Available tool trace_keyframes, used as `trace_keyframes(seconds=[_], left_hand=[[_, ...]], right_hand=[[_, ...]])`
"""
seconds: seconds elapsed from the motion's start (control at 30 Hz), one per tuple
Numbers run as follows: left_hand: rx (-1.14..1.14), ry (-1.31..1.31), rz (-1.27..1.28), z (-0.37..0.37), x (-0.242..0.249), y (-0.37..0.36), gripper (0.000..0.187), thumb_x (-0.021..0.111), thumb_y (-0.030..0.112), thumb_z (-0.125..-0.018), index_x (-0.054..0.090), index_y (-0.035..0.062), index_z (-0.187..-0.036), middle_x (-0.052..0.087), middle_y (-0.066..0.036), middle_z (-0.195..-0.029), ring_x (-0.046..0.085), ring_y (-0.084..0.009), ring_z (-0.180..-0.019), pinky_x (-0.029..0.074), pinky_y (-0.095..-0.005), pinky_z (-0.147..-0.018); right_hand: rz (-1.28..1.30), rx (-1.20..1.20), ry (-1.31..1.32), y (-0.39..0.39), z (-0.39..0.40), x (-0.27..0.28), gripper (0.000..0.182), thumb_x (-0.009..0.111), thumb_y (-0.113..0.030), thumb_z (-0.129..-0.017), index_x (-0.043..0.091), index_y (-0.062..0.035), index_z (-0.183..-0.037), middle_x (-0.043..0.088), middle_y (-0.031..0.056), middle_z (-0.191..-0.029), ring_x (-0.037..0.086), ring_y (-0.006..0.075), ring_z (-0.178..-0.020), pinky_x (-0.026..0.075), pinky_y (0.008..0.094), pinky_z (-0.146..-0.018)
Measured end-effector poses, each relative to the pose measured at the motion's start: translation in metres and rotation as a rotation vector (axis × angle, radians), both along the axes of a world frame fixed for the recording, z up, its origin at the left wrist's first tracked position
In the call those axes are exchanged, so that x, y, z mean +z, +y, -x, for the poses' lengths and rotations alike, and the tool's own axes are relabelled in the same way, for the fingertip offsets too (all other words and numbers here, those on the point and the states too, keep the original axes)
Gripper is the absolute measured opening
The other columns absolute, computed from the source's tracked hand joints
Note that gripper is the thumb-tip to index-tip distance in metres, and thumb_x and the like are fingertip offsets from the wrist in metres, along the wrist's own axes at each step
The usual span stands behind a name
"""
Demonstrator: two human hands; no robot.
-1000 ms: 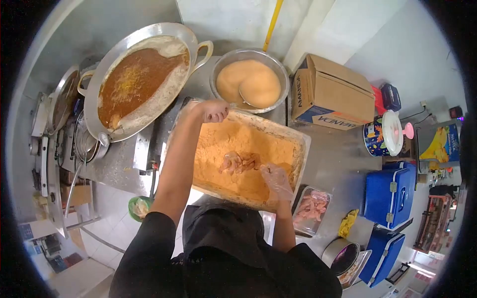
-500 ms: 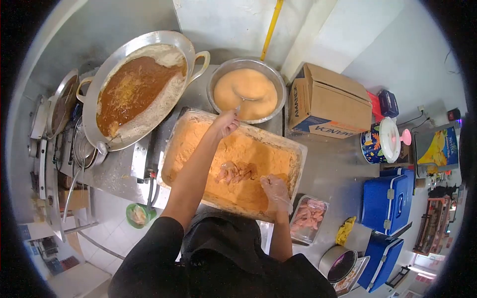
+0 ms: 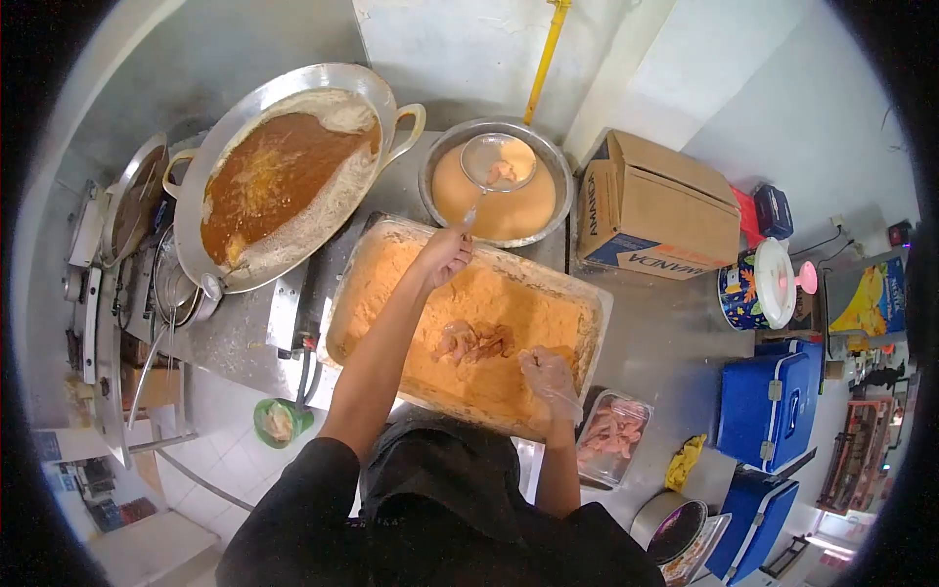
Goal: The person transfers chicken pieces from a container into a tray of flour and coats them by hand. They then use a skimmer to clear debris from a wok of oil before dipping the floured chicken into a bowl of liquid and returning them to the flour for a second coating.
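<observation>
My left hand (image 3: 448, 256) is closed around the handle of a round wire strainer (image 3: 486, 147). The strainer is raised over a metal bowl (image 3: 426, 186) of orange batter (image 3: 460, 207), with a few coated meat pieces (image 3: 504, 170) in it. Below my left forearm lies a large tray (image 3: 604, 318) of orange breading flour (image 3: 391, 264). Raw meat strips (image 3: 471, 341) lie in a small heap mid-tray. My right hand (image 3: 550, 380), in a clear plastic glove, is over the tray's right side with its fingers bunched; whatever they may hold is hidden.
A wide two-handled pan (image 3: 186, 230) of brown frying oil (image 3: 284, 166) stands at the left. Right of the big tray sits a small tray of pink meat strips (image 3: 613, 432). A cardboard box (image 3: 655, 201) is behind, and blue coolers (image 3: 768, 403) stand at the right.
The strainer has come up out of the batter, now showing meat pieces in it. My right hand has hardly moved, and the view has shifted slightly.
</observation>
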State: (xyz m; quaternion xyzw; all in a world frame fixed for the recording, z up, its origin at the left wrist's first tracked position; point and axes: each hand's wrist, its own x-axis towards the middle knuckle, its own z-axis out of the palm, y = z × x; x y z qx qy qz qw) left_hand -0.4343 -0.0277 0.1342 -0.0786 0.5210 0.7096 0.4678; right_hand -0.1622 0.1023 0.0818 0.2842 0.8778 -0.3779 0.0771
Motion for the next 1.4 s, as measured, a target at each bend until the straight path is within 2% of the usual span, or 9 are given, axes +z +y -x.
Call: trace_keyframes(seconds=[0.27,0.33,0.47,0.53,0.6,0.73,0.8,0.93,1.4], left_hand=[[0.077,0.099,0.086,-0.022,0.006,-0.020,0.031,0.044,0.035,-0.096,0.043,0.0103,-0.077,0.037,0.005,-0.060,0.031,-0.0041,-0.043,0.020,-0.0192,-0.034],[-0.045,0.126,0.206,-0.030,0.015,-0.022,0.032,0.041,0.034,-0.097,0.043,0.0084,-0.077,0.038,0.003,-0.061,0.033,-0.0057,-0.044,0.021,-0.0204,-0.034],[-0.044,0.140,0.193,-0.026,-0.009,-0.023,0.034,0.047,0.037,-0.096,0.041,0.0125,-0.073,0.035,0.006,-0.059,0.029,-0.0033,-0.043,0.020,-0.0190,-0.034],[-0.002,0.123,0.156,-0.030,-0.016,-0.020,0.031,0.039,0.031,-0.098,0.043,0.0073,-0.078,0.040,0.002,-0.062,0.034,-0.0067,-0.045,0.022,-0.0213,-0.034],[-0.065,0.098,0.150,-0.028,-0.020,-0.018,0.030,0.039,0.030,-0.097,0.043,0.0076,-0.078,0.040,0.002,-0.062,0.034,-0.0068,-0.045,0.022,-0.0215,-0.034],[-0.032,-0.054,0.027,-0.018,-0.015,-0.027,0.029,0.039,0.029,-0.098,0.042,0.0091,-0.077,0.038,0.003,-0.060,0.032,-0.0060,-0.044,0.021,-0.0206,-0.034],[-0.044,-0.020,0.072,-0.029,-0.012,-0.018,0.028,0.040,0.028,-0.097,0.041,0.0100,-0.076,0.036,0.004,-0.060,0.031,-0.0052,-0.044,0.020,-0.0197,-0.034],[-0.049,-0.103,0.000,-0.021,-0.008,-0.022,0.026,0.040,0.026,-0.097,0.039,0.0118,-0.075,0.034,0.005,-0.060,0.029,-0.0037,-0.044,0.019,-0.0180,-0.034],[-0.017,-0.018,0.053,-0.030,-0.011,-0.016,0.026,0.039,0.025,-0.097,0.039,0.0108,-0.076,0.033,0.005,-0.060,0.027,-0.0043,-0.044,0.018,-0.0195,-0.034]], right_hand=[[0.007,-0.004,0.136,-0.001,-0.006,-0.006,0.033,0.056,-0.034,-0.084,0.060,-0.0018,-0.086,0.060,0.0255,-0.072,0.060,0.0408,-0.068,0.046,0.0464,-0.060],[-0.023,0.014,0.144,-0.001,-0.007,-0.012,0.033,0.056,-0.034,-0.085,0.060,-0.0015,-0.085,0.059,0.0251,-0.071,0.060,0.0403,-0.067,0.045,0.0460,-0.060],[-0.057,0.056,0.124,-0.004,-0.005,-0.025,0.032,0.056,-0.033,-0.085,0.059,-0.0011,-0.084,0.060,0.0253,-0.072,0.061,0.0404,-0.069,0.046,0.0467,-0.061],[-0.062,0.060,0.125,-0.005,-0.005,-0.020,0.032,0.056,-0.033,-0.085,0.059,-0.0013,-0.084,0.060,0.0256,-0.072,0.061,0.0407,-0.069,0.046,0.0471,-0.062],[-0.040,0.014,0.245,-0.009,-0.008,-0.016,0.031,0.058,-0.032,-0.085,0.058,-0.0013,-0.081,0.056,0.0212,-0.067,0.058,0.0308,-0.059,0.043,0.0408,-0.055],[-0.076,0.029,0.198,-0.010,-0.009,-0.020,0.032,0.058,-0.032,-0.085,0.057,-0.0007,-0.080,0.055,0.0217,-0.066,0.057,0.0307,-0.059,0.042,0.0411,-0.055],[-0.052,0.019,0.093,-0.010,-0.011,-0.011,0.033,0.054,-0.034,-0.085,0.061,-0.0021,-0.089,0.060,0.0274,-0.079,0.062,0.0409,-0.075,0.047,0.0467,-0.065],[-0.055,0.006,0.021,-0.010,-0.011,-0.003,0.034,0.054,-0.036,-0.085,0.061,-0.0029,-0.089,0.060,0.0270,-0.078,0.062,0.0406,-0.074,0.047,0.0468,-0.065],[-0.002,-0.034,0.095,-0.014,-0.009,0.008,0.031,0.053,-0.030,-0.083,0.058,0.0005,-0.080,0.057,0.0260,-0.071,0.061,0.0359,-0.067,0.045,0.0436,-0.060]])
